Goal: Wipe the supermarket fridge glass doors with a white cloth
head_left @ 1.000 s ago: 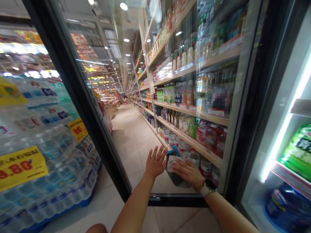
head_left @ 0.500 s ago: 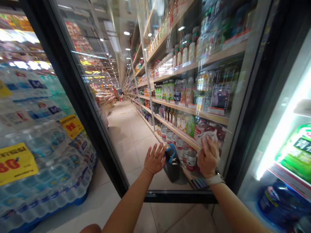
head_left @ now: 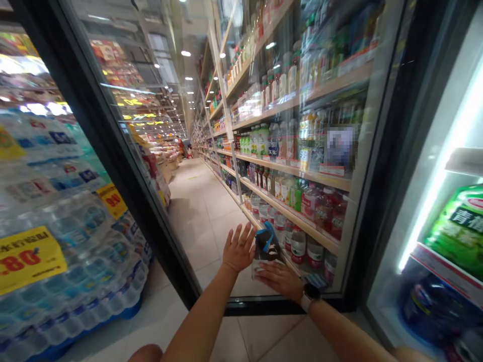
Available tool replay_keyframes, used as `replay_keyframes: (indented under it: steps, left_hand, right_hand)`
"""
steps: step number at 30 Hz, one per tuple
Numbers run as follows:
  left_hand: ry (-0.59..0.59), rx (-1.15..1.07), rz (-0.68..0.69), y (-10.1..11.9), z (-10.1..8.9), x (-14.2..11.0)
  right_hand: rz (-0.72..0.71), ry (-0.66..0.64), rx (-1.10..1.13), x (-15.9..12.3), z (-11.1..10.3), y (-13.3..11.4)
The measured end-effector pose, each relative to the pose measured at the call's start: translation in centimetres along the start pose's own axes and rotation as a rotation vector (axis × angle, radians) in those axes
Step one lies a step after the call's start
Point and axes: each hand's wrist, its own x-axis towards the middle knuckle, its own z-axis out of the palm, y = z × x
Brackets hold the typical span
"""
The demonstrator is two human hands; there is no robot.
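A framed glass door stands open before me. My left hand lies against the glass with fingers spread, holding nothing. Lower and to the right, my right hand, with a watch on its wrist, presses a pale cloth to the pane near the bottom rail. Most of the cloth is hidden under the fingers. Through the glass, just beyond both hands, a dark grey bin with a blue item in it stands on the floor.
Drink shelves show through the glass on the right, beside a long tiled aisle. Shrink-wrapped water bottles with yellow price signs are stacked left. At far right is a lit cooler with a green bottle.
My right hand has moved down and left across the glass with the cloth, from the right side to near the bottom rail. My left hand has stayed almost in place.
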Motion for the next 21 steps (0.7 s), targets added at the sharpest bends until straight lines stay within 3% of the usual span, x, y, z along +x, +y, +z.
replay_keyframes:
  steps: [5, 9, 13, 17, 21]
  left_hand:
    - [0.023, -0.015, -0.002, 0.0, -0.1, 0.3]
    - [0.016, -0.027, -0.006, -0.1, 0.0, 0.3]
    - [0.02, -0.024, -0.005, -0.1, -0.1, 0.3]
    - [0.025, -0.016, -0.004, 0.0, -0.2, 0.4]
    - [0.018, -0.018, -0.002, 0.2, -0.3, 0.4]
  right_hand:
    - [0.038, 0.045, -0.072, 3.0, -3.4, 2.7]
    - [0.339, 0.231, -0.239, 4.6, -7.9, 6.6]
    - [0.646, 0.536, -0.395, 4.6, -10.7, 9.5]
    - [0.705, 0.612, -0.396, 4.9, -10.4, 9.3]
    - [0.625, 0.5, -0.33, 5.0, -7.9, 6.8]
